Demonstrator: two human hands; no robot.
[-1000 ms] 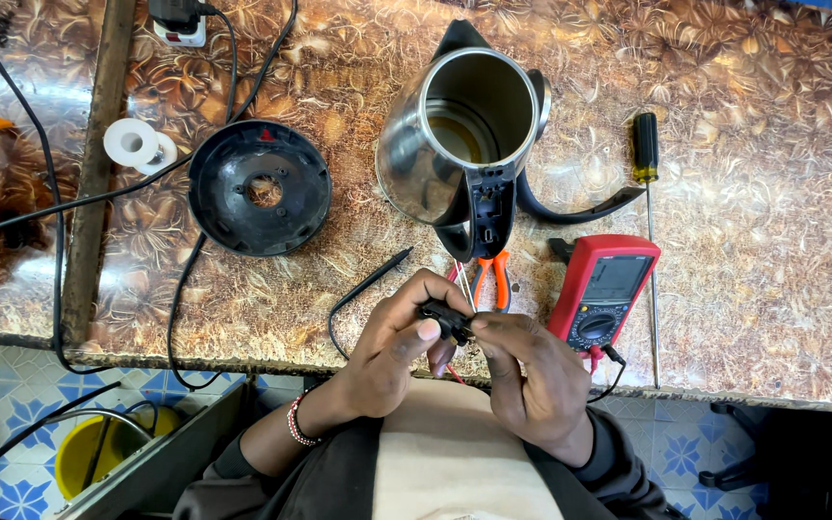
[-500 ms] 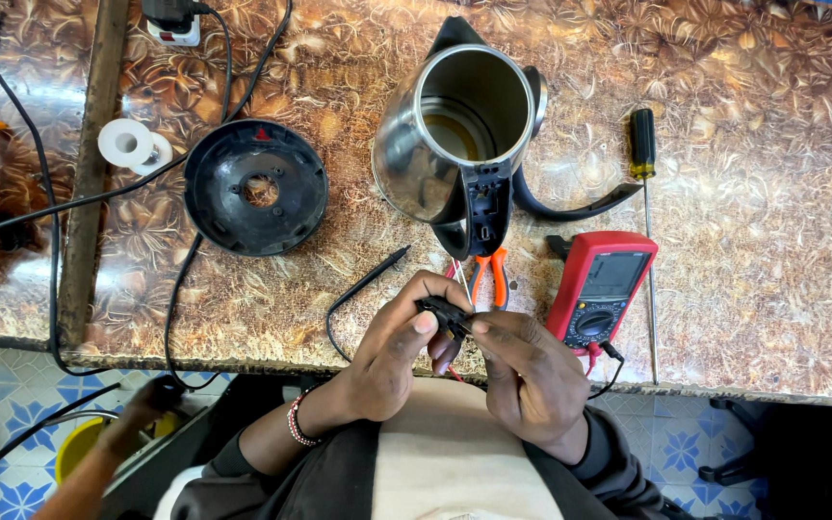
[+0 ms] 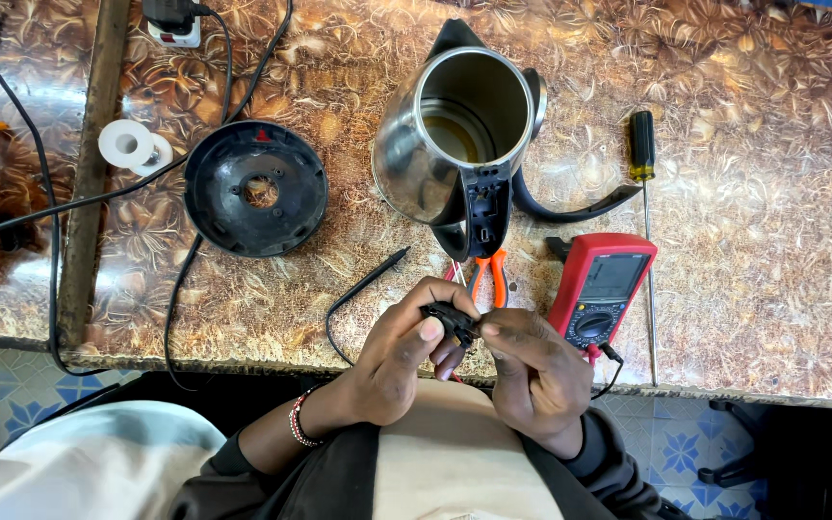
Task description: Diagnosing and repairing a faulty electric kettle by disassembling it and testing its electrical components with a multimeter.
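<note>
Both my hands meet at the near edge of the patterned table (image 3: 772,193). My left hand (image 3: 402,351) and my right hand (image 3: 532,371) pinch a small black part (image 3: 450,318) between their fingertips. Just beyond them lie orange-handled pliers (image 3: 493,274), partly hidden by my fingers. A steel kettle (image 3: 459,135) lies on its side with its lid off and its black handle opened, pointing toward me. A black probe lead (image 3: 368,284) runs from my left hand across the table.
A red multimeter (image 3: 604,289) lies right of my hands, with a long screwdriver (image 3: 645,193) beside it. The round black kettle base (image 3: 254,188) sits at left, its cord trailing off the edge. A white tape roll (image 3: 127,144) and a wall plug (image 3: 173,17) are far left.
A white-clothed person has come into view at the lower left. My hands keep hold of the small black part and have barely shifted.
</note>
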